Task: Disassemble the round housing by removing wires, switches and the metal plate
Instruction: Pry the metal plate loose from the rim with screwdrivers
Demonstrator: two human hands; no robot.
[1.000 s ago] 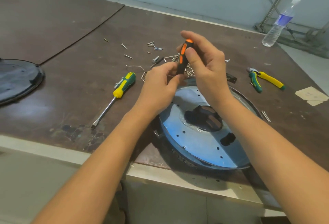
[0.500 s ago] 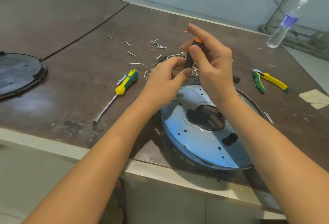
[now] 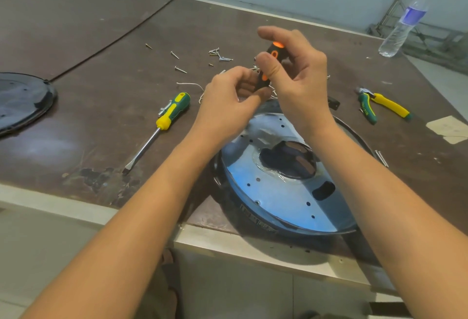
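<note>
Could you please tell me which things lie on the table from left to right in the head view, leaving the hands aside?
Dark round cover → green-and-yellow flat-blade screwdriver → black round housing with its shiny metal plate → green-and-yellow pliers → beige scrap of paper.

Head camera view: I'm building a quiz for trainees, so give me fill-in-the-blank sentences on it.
The right hand grips a black-and-____ screwdriver.
The green-and-yellow screwdriver lies to the ____ of the round housing.
The pliers have green and ____ handles.
Missing words: orange; left; yellow.
</note>
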